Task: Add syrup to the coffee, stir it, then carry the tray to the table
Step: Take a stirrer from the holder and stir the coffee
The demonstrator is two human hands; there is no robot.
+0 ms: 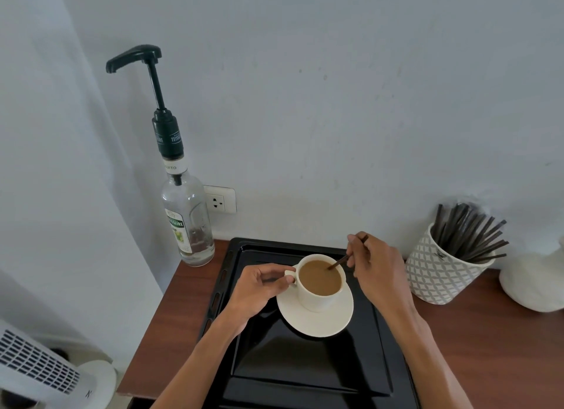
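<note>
Both forearms reach in from the bottom edge, angled toward each other over a black tray that sits on a brown wooden counter.

The left hand comes in from the lower left, its wrist low over the tray and its back turned up. Its fingers curl inward and close on the handle of a white cup, thumb and forefinger pinched together at the handle.

The right hand comes in from the lower right, wrist raised above the tray's right side, the back of the hand facing the camera. Its fingertips are drawn together, clamped on a thin dark stir stick. The stick slants down to the left, and its lower end dips into the coffee, which is light brown and fills much of the cup.

The cup stands upright on a white saucer, and the saucer rests on the far half of the tray.

A clear syrup bottle with a tall dark pump stands on the counter's far left corner, just beside the tray. On the right, near the tray, a patterned white pot holds a bunch of dark sticks.
</note>
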